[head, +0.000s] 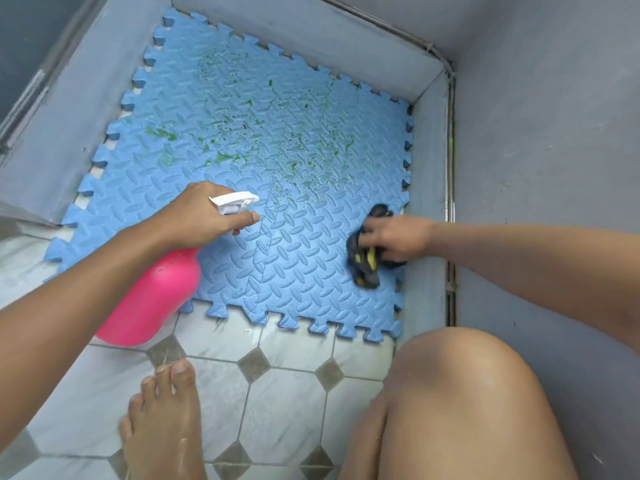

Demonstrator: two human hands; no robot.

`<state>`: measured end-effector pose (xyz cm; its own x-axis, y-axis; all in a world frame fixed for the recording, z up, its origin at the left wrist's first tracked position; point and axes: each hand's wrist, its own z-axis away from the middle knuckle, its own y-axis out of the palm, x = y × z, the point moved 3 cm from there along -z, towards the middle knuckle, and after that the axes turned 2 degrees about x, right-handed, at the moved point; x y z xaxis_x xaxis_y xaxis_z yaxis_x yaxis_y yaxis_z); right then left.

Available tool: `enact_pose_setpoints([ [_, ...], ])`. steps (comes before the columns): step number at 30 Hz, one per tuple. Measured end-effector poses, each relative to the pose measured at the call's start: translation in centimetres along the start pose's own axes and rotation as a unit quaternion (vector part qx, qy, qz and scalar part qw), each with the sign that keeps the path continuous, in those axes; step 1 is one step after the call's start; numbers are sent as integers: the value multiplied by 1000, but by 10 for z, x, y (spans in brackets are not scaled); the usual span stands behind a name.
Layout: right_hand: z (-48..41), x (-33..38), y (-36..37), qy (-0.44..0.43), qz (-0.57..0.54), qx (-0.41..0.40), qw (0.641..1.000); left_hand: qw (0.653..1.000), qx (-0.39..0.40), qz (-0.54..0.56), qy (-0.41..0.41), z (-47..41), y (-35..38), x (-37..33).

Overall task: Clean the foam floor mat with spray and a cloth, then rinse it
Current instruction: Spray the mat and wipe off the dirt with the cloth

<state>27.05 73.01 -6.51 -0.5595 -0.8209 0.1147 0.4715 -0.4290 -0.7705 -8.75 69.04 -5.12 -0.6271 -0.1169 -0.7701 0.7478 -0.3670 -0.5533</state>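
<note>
A blue foam floor mat (263,140) with jigsaw edges lies flat in a grey-walled corner. Green smears and wet droplets cover its middle and far part. My left hand (201,216) grips the white trigger head of a pink spray bottle (152,299), with one finger on the trigger and the nozzle pointing across the mat. My right hand (398,237) is closed on a crumpled dark cloth with yellow patches (363,265), which rests on the mat's near right corner.
Grey walls (536,133) with a low ledge enclose the mat on the left, far and right sides. White and grey floor tiles (284,396) lie in front. My bare foot (162,417) and knee (460,403) rest on the tiles.
</note>
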Motion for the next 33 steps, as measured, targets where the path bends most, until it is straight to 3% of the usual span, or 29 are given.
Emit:
enact_pose_setpoints([
  [2,-5,-37,-7,221,-79,-115,965,1000,1,4,-4,0,0,2],
  [4,-12,-52,-5,330,-115,-131,928,1000,0,0,-5,1,0,2],
  [6,-18,-43,-10,277,-106,-83,952,1000,-3,-8,-7,0,1,0],
  [9,-13,2,-13,72,-51,9,996,1000,-10,-19,-7,-1,2,-1],
  [13,-3,90,26,-144,-30,40,988,1000,-3,-13,-5,-3,3,2],
  [16,-12,92,34,-146,-48,1,988,1000,-9,-8,-20,-5,1,3],
  [18,-27,59,22,-43,-106,-84,990,1000,-16,-10,-21,-4,0,1],
  [20,-36,4,10,164,-188,-182,951,999,-23,-10,-25,-2,-1,1],
  [21,-37,-25,5,281,-216,-226,907,999,-24,-7,-27,-1,-1,1],
  [23,-36,-70,3,465,-299,-276,786,999,-33,-4,-28,0,-4,3],
  [24,-38,-78,3,513,-332,-279,741,999,-39,-5,-28,1,-6,3],
  [25,-44,-78,4,541,-344,-272,718,998,-47,-7,-30,3,-9,5],
  [27,-51,-70,8,563,-311,-243,726,997,-61,4,-43,5,-10,9],
  [30,-52,-59,13,533,-252,-251,767,994,-80,8,-77,15,-5,22],
  [33,-50,-63,12,531,-258,-266,762,996,-65,8,-64,20,-2,26],
])
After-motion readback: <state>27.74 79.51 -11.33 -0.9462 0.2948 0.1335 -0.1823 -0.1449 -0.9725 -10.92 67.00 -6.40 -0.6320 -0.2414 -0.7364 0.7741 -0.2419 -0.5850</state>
